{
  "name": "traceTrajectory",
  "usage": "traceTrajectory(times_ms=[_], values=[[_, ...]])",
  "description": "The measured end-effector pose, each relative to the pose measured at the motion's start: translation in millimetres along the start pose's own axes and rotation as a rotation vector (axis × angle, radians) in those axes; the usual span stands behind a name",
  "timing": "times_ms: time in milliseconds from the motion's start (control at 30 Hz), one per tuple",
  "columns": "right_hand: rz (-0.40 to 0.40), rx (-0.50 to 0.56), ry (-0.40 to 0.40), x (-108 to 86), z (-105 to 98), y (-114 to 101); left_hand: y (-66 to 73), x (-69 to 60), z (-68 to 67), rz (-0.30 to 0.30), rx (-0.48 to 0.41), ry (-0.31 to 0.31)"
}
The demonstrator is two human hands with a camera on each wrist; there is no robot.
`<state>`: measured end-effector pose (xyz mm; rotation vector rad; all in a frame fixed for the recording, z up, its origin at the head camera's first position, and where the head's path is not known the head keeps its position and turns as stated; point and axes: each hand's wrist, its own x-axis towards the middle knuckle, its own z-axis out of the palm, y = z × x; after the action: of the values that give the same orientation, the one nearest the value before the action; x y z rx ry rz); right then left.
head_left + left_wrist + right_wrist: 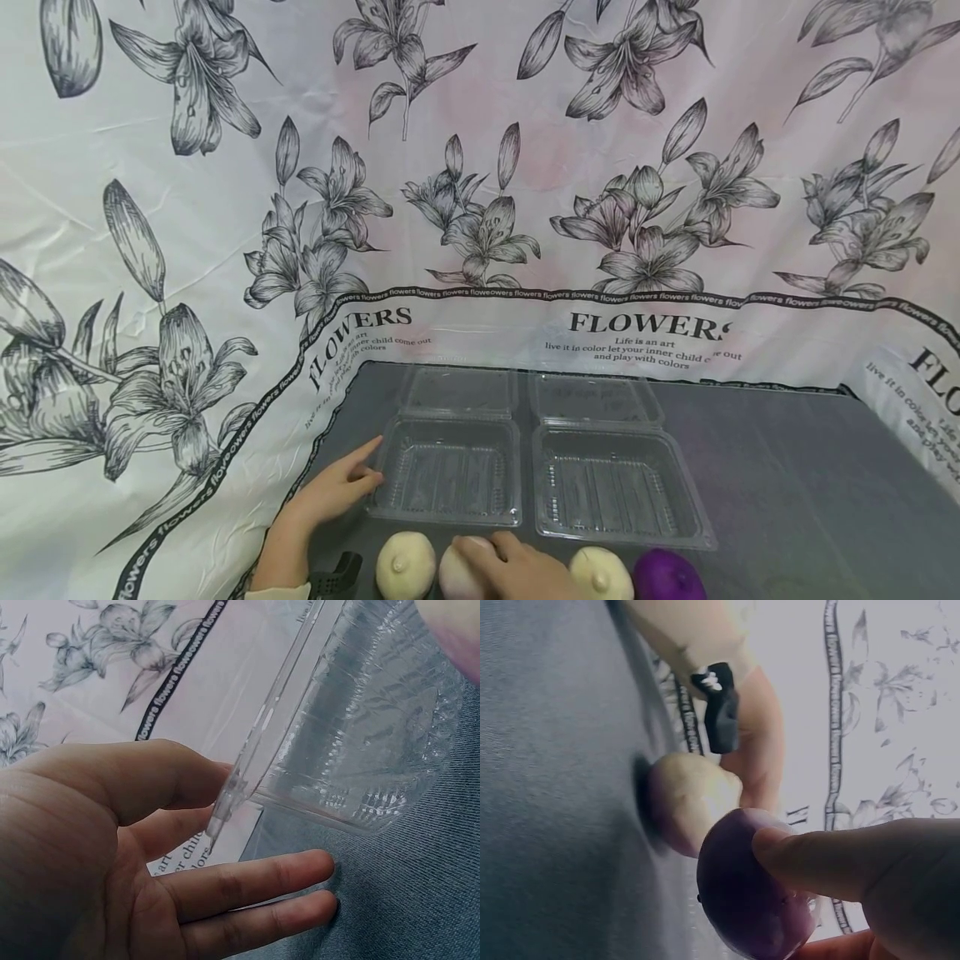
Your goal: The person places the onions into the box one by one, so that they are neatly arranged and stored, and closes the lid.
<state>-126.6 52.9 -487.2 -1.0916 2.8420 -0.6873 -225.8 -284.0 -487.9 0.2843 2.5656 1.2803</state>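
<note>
My left hand (333, 490) is at the left edge of the left clear plastic container (450, 479). In the left wrist view, its thumb and index finger pinch the container's rim (238, 787), while the other fingers stretch out below. My right hand (528, 568) grips a turnip (459, 577) in front of that container. The right wrist view shows this turnip's purple side (742, 892) with the thumb pressed on it. A pale turnip (405, 567) lies to its left, apart from both hands.
A second clear container (609, 483) stands to the right, its lid (596, 400) folded back. Another pale turnip (600, 575) and a purple round vegetable (667, 577) lie at the front right. Flower-printed cloth (487, 167) hangs behind the grey tabletop (795, 483).
</note>
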Motion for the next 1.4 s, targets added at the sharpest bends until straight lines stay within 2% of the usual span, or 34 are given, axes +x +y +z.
traceTrajectory(times_ms=[300, 567, 800, 1033, 1167, 1400], values=[[-0.063, 0.008, 0.095, -0.1, -20.0, -2.1, 1.3, -0.7, -2.4, -0.002, 0.005, -0.004], [-0.079, 0.006, 0.132, 5.2, -38.9, -7.4, -0.7, 4.2, -0.4, -0.001, 0.008, -0.006], [-0.076, -0.043, 0.212, 16.7, -55.4, -16.6, -3.1, 5.9, 1.3, 0.000, 0.011, 0.005], [-0.121, -0.037, 0.319, 33.5, -72.9, -26.4, -4.1, 5.5, 0.6, 0.026, 0.027, 0.008], [-0.096, -0.011, 0.313, 40.7, -79.8, -32.6, -3.1, 4.2, -0.3, 0.039, 0.018, -0.006], [-0.042, 0.066, 0.348, 52.4, -78.0, -31.8, -2.4, 1.4, -1.6, 0.000, 0.008, 0.006]])
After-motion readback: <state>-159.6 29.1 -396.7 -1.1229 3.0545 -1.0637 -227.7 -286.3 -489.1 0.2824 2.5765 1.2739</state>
